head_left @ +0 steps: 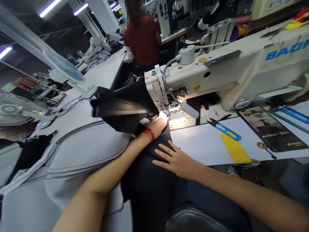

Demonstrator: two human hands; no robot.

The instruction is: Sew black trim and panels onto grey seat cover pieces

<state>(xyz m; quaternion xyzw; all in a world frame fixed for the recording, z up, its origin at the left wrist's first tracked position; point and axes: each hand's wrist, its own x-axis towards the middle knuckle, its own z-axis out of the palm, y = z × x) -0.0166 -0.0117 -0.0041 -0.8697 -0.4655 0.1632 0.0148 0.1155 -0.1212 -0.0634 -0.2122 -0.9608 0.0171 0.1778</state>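
Fingers spread flat, your left hand (155, 126) and right hand (176, 160) press black fabric (147, 183); part has passed the sewing machine (231, 77), more waits.

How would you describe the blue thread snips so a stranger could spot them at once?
Start at the cream sewing machine with blue lettering. On the white table in front of it lie thread snips with a blue loop handle, just above a yellow strip and left of a phone.
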